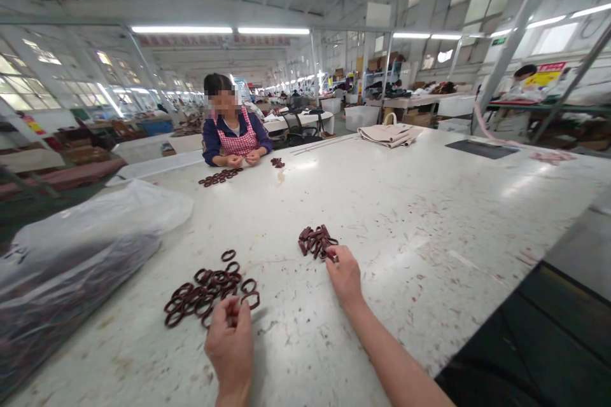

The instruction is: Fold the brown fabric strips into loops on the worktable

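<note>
My left hand (230, 346) is closed, its fingers curled at the near edge of a spread of dark brown rings (203, 292). What its fingertips hold, if anything, is hidden. One angular brown ring (258, 300) shows just beyond the thumb; I cannot tell whether the thumb touches it. Over to the right, my right hand (344, 276) pinches a brown loop at the near side of a small heap of flattened brown loops (312, 240). The fingers partly cover that loop.
Across the white table (382, 216) a co-worker (233, 130) in a checked apron handles something small, beside more brown rings (219, 178). A large clear plastic bag (86, 254) fills the left side. Beige fabric pieces (389, 133) and a dark mat (482, 149) lie at the far side.
</note>
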Demonstrator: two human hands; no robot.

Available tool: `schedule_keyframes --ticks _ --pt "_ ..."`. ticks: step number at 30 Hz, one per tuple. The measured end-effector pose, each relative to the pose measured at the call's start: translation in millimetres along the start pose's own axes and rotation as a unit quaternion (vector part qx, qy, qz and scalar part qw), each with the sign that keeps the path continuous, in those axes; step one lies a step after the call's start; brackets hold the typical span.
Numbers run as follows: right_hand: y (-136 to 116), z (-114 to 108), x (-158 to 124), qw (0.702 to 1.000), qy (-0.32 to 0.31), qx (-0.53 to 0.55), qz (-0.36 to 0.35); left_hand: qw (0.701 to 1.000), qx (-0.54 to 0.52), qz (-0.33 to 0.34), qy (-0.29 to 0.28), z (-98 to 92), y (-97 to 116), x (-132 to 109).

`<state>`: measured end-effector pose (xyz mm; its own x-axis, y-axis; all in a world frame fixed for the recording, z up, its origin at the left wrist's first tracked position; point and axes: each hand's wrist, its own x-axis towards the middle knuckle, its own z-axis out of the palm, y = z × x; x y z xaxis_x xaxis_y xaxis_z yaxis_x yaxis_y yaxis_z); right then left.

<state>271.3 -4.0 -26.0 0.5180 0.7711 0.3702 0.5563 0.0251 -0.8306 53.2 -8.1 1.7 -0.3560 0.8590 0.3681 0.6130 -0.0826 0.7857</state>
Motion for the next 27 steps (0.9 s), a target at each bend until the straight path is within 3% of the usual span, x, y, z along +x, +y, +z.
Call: schedule_keyframes --ticks 4,7,11,15,17,21,27 --pt "18.4 2.0 14.3 0.989 0.001 -0.151 0.003 1.0 -0.018 0.002 0.007 -3.3 -6.7 6.3" --pt "16.8 4.5 13.7 0.981 -0.018 -0.193 -0.003 0.999 -0.025 0.028 -0.028 -2.6 -7.5 1.9" --pt "4.1 0.7 3.4 0.995 -0.044 -0.091 -0.015 0.984 -0.115 0.044 -0.13 2.2 3.8 -13.8" --pt "-20.6 3.1 -26.5 0.988 -0.146 0.036 -0.04 0.939 -0.223 -0.031 -0.26 11.6 22.4 -30.8" --pt "-33.4 9.3 -41.9 0.98 -0.188 0.058 -0.042 0.919 -0.253 -0.062 -0.295 16.2 25.7 -34.8" --pt "-44.1 17.0 -49.1 0.974 -0.215 0.064 -0.036 0.92 -0.267 -0.113 -0.265 19.9 19.0 -30.9" --pt "-25.0 6.9 -26.8 0.996 -0.089 -0.021 -0.005 0.902 -0.325 -0.169 -0.229 15.6 23.6 -25.1"
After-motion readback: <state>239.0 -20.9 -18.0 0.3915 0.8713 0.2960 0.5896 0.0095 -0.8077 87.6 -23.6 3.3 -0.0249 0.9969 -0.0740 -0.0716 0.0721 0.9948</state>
